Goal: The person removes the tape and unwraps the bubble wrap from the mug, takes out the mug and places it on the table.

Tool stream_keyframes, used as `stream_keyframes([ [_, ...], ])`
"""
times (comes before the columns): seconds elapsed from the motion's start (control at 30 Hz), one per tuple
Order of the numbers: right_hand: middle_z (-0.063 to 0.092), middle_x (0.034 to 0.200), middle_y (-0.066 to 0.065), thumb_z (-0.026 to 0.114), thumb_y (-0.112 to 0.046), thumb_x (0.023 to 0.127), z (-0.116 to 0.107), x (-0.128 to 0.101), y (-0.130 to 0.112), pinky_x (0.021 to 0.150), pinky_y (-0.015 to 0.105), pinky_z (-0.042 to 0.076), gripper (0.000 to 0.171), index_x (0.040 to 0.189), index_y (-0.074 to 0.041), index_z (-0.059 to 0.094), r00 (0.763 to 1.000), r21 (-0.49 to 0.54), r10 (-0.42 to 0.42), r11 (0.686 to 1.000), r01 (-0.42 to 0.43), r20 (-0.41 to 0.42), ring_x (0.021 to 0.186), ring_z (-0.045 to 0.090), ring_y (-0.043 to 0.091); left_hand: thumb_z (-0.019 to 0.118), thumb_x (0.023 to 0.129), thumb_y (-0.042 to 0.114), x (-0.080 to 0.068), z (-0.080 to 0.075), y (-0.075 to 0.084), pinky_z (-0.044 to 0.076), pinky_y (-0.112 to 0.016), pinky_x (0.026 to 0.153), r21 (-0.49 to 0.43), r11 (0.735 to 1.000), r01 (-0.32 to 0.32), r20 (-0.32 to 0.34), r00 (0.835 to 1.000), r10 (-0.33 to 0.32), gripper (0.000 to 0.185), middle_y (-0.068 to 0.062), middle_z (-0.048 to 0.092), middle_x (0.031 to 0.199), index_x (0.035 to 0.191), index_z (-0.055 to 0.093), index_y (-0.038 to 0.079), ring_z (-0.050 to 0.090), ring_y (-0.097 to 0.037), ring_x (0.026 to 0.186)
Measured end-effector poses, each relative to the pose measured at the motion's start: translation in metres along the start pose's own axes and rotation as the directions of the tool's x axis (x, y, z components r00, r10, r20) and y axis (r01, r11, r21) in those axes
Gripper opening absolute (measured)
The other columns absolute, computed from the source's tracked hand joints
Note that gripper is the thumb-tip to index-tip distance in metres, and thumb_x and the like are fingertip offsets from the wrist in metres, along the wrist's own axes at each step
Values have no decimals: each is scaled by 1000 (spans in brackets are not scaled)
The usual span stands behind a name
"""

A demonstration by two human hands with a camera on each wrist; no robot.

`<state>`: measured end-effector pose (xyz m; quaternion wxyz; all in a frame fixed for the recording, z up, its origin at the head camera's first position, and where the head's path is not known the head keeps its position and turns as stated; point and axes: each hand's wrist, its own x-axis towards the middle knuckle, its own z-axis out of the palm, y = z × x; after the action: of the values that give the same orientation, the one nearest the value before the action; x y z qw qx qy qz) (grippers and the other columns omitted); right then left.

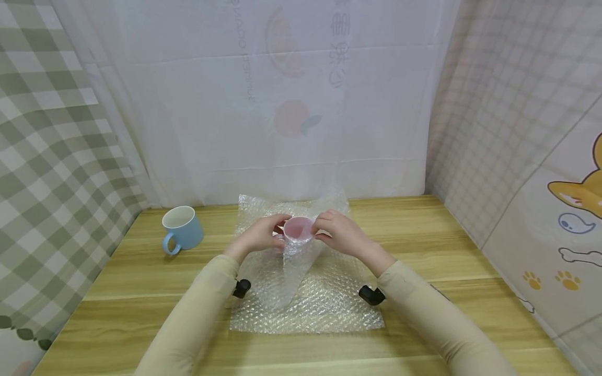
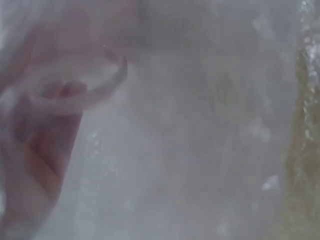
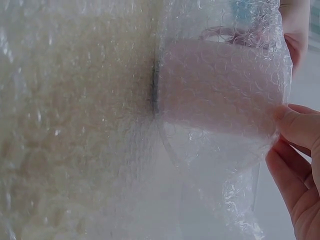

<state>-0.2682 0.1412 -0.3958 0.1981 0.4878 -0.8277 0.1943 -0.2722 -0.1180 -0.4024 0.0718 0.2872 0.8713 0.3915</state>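
Note:
A pink mug (image 1: 298, 227) stands on a sheet of bubble wrap (image 1: 308, 310), part of which is drawn up around its near side. My left hand (image 1: 261, 233) grips the mug at its handle side. In the left wrist view the handle (image 2: 107, 87) shows blurred through the wrap, with fingers curled at it. At the mug's right rim my right hand (image 1: 340, 231) pinches the raised wrap between thumb and fingers. The right wrist view has the mug on its side through the bubbles, fingertips (image 3: 286, 117) at the wrap's edge by the rim.
A light blue mug (image 1: 183, 230) stands upright on the wooden table (image 1: 447, 250) to the left, its handle towards me. White cloth (image 1: 197, 130) hangs along the back, with a checked cloth (image 1: 51, 130) at the left and a printed one (image 1: 498, 172) at the right.

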Motion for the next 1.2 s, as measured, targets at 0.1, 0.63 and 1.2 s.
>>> stream_keyframes([
  [0.1,67,91,1,81,-3,78,-1,0,-1,84,38,51,17,90,-10,70,1000,-1,6,1000,-6,7,91,62,24,74,72,-7,1,1,1,54,-35,90,-16,1000,18,-1,1000,-18,76,-17,63,124,143,47,-2,62,-31,109],
  [0.63,70,106,1,80,-19,84,-10,17,-19,94,38,49,21,102,-11,72,983,1,48,999,-49,178,105,60,23,71,74,-5,1,-1,1,55,-30,79,35,999,9,-7,1000,-9,73,-15,64,120,143,48,1,64,-24,95],
  [1.2,67,121,-5,66,-13,92,10,40,-66,108,29,39,23,114,-19,72,876,-305,-214,880,365,431,116,59,13,72,89,7,0,0,-1,53,-40,89,111,994,-8,-18,1000,10,59,-17,60,133,143,49,2,59,-32,117],
])
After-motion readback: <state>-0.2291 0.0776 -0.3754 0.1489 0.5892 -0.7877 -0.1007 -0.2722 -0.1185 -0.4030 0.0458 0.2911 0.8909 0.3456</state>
